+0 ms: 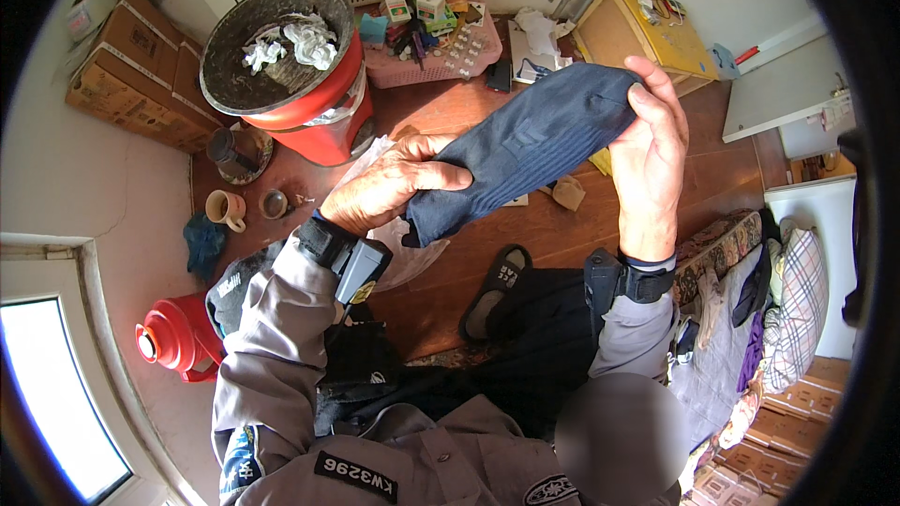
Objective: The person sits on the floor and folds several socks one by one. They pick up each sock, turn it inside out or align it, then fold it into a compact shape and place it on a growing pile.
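Observation:
A dark navy ribbed sock [541, 137] is stretched slantwise between my two hands, above the wooden floor. My left hand [394, 183] grips its lower-left end, thumb on top. At the upper-right end, my right hand [654, 147] pinches the fabric between thumb and fingers. Behind and below my left hand lies a clear plastic bag [415, 263], partly covered by that hand and the sock. A beige cloth item [567, 193] rests on the floor under the sock. Nearer to me, a black slide slipper [519, 258] is on a foot in a grey sock.
A red bin [302, 125] holding crumpled tissue stands at upper left, beside a pink basket [394, 74] bearing small boxes and blister packs. A mug [226, 209] and red thermos flask [184, 334] stand left. Bedding with a plaid pillow [798, 309] is right; a yellow cabinet [654, 24] stands behind.

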The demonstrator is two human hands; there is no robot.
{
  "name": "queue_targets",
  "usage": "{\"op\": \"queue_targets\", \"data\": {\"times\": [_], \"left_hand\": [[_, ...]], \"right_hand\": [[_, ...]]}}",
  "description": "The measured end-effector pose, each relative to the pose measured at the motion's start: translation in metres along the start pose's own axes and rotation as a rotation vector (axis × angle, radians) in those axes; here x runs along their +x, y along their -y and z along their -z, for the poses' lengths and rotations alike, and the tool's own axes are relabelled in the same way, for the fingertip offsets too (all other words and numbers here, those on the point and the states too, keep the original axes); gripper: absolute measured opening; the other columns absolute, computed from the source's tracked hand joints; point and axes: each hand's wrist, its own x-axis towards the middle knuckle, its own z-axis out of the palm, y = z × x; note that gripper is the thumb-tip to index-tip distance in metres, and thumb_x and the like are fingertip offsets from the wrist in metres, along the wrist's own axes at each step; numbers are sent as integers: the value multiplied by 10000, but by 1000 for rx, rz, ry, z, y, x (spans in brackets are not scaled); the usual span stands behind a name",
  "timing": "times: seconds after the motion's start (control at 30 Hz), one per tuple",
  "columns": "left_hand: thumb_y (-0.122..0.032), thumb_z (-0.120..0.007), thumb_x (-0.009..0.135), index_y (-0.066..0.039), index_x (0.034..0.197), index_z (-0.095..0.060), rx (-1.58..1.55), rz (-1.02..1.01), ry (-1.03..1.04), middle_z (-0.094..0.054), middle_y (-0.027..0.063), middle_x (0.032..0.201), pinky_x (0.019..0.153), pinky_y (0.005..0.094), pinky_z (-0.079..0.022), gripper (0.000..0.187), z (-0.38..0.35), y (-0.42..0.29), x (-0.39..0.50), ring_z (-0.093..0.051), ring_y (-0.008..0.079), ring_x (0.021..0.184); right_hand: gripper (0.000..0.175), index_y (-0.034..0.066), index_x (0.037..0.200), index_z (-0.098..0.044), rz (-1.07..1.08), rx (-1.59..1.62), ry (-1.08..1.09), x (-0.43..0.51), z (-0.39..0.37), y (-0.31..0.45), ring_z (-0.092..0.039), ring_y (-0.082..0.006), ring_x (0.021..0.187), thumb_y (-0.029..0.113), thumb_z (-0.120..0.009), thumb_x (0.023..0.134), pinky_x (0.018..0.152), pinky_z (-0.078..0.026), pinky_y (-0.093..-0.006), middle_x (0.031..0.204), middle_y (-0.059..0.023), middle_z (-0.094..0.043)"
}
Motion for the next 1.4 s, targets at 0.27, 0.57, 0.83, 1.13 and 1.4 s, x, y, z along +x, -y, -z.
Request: {"op": "queue_targets", "data": {"times": [0.27,0.57,0.83,1.13,1.4], "left_hand": [[-150,-784,859,-24,1075,-724,-40,34,-40,-706,-7,984,860,249,-495,257,1,-4,-3,-639,83,889],[-156,-783,879,1,1302,-664,-75,30,-91,-735,37,1134,964,285,-511,466,5,0,1,-673,118,1002],[-223,-813,897,-46,1035,-733,-39,-30,-130,-706,-24,876,736,235,-516,239,5,5,4,-640,65,773],[-201,-822,873,1,1287,-673,-25,28,-67,-742,47,1101,910,305,-546,484,9,1,-4,-693,132,942],[-317,-851,828,-7,1034,-720,234,-25,211,-657,-19,920,821,258,-468,394,11,-5,-13,-582,77,903]], "right_hand": [[208,-5,1196,-630,89,-32,-24,-4,-5,3,-668,-185,1025,61,-593,1003,962,-532,-323,1107,-115,-697],[216,-5,1208,-632,123,1,24,-4,-5,7,-662,-172,1044,80,-580,1017,968,-520,-310,1103,-90,-698],[230,-7,1220,-637,158,-28,36,-5,-3,11,-660,-169,1052,87,-590,1015,977,-514,-308,1120,-91,-695],[318,-28,1239,-612,64,-305,-109,-26,-42,54,-586,-170,1143,113,-599,955,1030,-443,-320,1178,-74,-624],[406,-49,1278,-548,-50,-318,-80,-105,-66,98,-642,-196,1047,50,-549,884,993,-476,-319,1162,-143,-649]]}}
